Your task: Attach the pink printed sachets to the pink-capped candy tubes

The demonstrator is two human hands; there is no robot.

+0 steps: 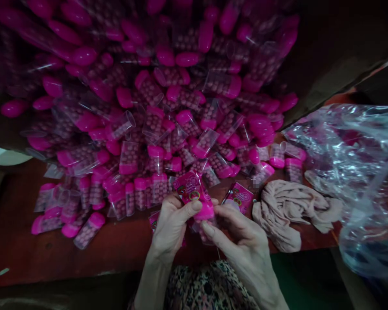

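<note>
My left hand (172,221) pinches a pink printed label (190,186) against the pink cap of a small clear container (207,211) with round balls in it. From the other side, the thumb and fingers of my right hand (237,232) close on the same container, just below the label. Both hands are in front of me at the table's near edge. Another pink printed label (240,198) lies just beyond my right hand. Part of one more label (154,220) shows beside my left hand.
A large heap of pink-capped containers (155,125) spreads over the reddish table (16,258). A crumpled beige cloth (287,206) lies to the right, and a big clear plastic bag (358,172) hangs over the right side.
</note>
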